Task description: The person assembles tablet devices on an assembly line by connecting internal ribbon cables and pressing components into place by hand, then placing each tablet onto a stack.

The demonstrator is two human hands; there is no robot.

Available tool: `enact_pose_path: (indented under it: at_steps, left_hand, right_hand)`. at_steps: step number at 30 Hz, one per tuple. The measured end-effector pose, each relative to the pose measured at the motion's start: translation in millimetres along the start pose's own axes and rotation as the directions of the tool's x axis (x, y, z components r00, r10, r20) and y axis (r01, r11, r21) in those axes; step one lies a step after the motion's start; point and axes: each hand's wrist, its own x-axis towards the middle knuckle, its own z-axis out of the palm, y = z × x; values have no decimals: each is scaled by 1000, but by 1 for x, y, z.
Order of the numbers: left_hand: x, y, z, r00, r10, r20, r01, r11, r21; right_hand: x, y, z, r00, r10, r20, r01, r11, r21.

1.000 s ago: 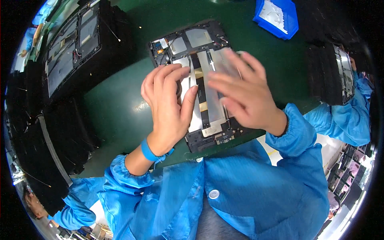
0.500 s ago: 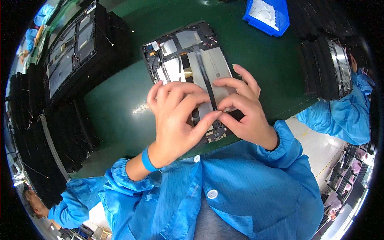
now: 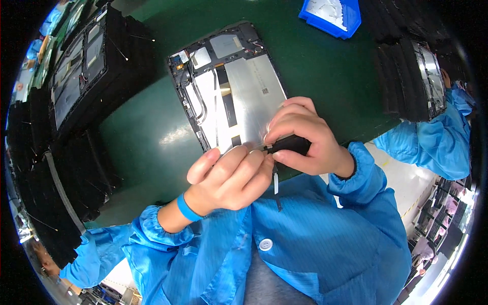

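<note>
The left hand (image 3: 231, 175) and right hand (image 3: 305, 137) meet fingertip to fingertip, both curled closed and pinching a thin black strip (image 3: 277, 185) whose loose end dangles below them. Just beyond the hands, an opened tablet (image 3: 229, 89) lies back-up on the green table (image 3: 147, 142). A blue parts bin (image 3: 333, 15) sits far beyond the right hand.

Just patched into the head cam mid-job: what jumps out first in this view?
The two bare hands meet at centre: the left hand and right hand pinch a thin dark strip between their fingertips, its end hanging down. Just behind them an opened tablet lies back-up on the green table, silver panel exposed. Black trays of similar units are stacked at left, with a blue bin at the top.
</note>
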Motion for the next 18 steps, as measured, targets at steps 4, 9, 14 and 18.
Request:
enact_pose_path:
  at_steps: [4,9,14,18]
  left_hand:
    - [-1,3,1,999,13,29,-13,1000,-3]
    - [-6,1,-5,984,175,35,-168,975,-148]
    - [3,-8,-6,999,10,50,9,932,-362]
    - [19,-22,5,885,-367,286,465,728,-505]
  right_hand:
    - [4,5,-4,999,-6,43,8,999,-38]
    - [13,5,-16,989,67,128,-64,997,-31]
    - [48,35,-49,792,260,-553,-108,950,293]
    - [68,87,-125,798,-321,-511,-264,576,-773]
